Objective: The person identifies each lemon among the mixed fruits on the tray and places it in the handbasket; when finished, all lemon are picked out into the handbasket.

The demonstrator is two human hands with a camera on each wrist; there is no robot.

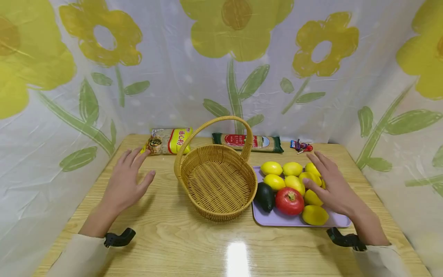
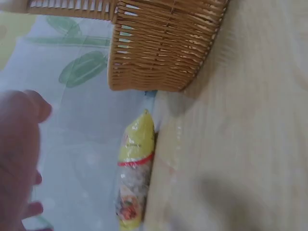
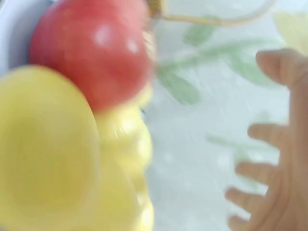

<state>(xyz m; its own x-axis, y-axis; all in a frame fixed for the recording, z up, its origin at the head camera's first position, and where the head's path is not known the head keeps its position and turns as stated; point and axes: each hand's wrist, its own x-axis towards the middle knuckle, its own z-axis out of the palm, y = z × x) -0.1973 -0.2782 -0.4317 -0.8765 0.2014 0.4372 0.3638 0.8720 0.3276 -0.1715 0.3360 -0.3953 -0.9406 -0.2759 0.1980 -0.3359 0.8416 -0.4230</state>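
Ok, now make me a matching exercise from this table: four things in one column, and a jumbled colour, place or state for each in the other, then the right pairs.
Column one
1. Basket
2. Tray
3. Avocado
4. Left hand

Column two
A. Dark green, beside the red fruit
B. Fingers spread, holding nothing
C. Golden brown, with a tall arched handle
D. Pale purple, under the yellow lemons

Right pairs: 1-C, 2-D, 3-A, 4-B
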